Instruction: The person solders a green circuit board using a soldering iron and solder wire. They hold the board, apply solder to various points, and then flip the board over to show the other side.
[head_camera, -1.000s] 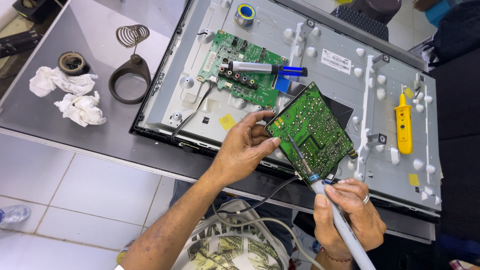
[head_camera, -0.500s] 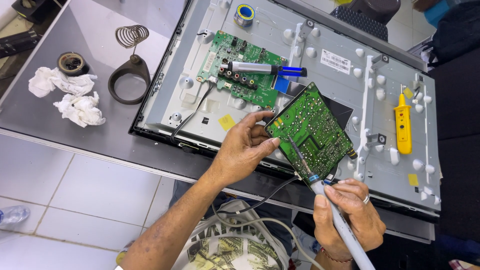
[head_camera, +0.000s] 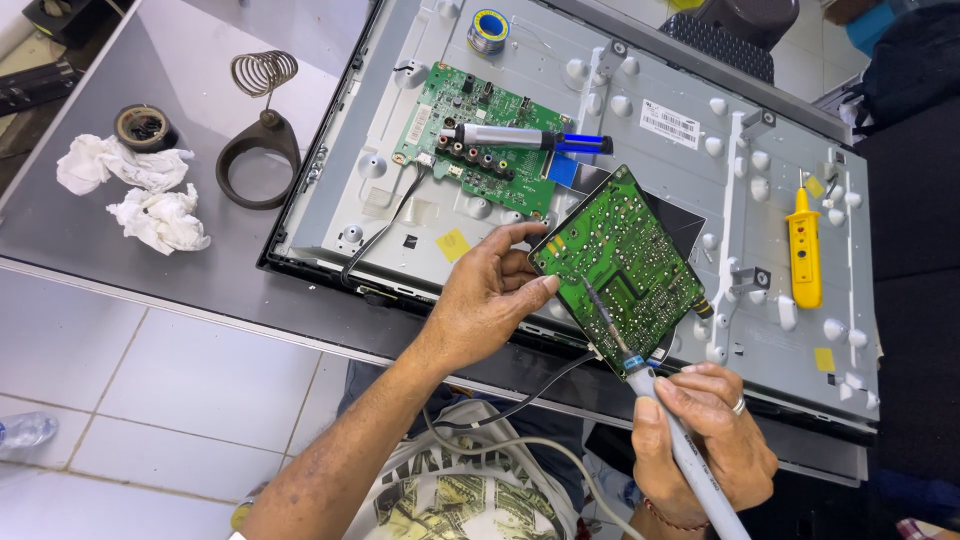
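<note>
Two hands busy here. My left hand (head_camera: 490, 300) has its grip closed on the edge of the small green circuit board (head_camera: 625, 262), thumb on top, fingers under, holding it tilted above the open back of the flat screen panel (head_camera: 690, 150). My right hand (head_camera: 705, 440) is wrapped tight around the grey handle of the soldering iron (head_camera: 640, 375), tip resting on the solder side of that board, near its middle. Iron's cable (head_camera: 520, 440) loops down toward my lap.

Panel lies face down on the grey tabletop (head_camera: 180, 270). A bigger green board (head_camera: 480, 135) is still mounted in it, with a silver and blue desoldering pump (head_camera: 525, 138) lying across it. A solder reel (head_camera: 489, 27) sits near the panel's top edge, a yellow tester pen (head_camera: 803, 250) lies on the right part. Left of the panel: a coil iron stand (head_camera: 260, 140), a tape roll (head_camera: 142, 126), and crumpled tissues (head_camera: 140, 195).
</note>
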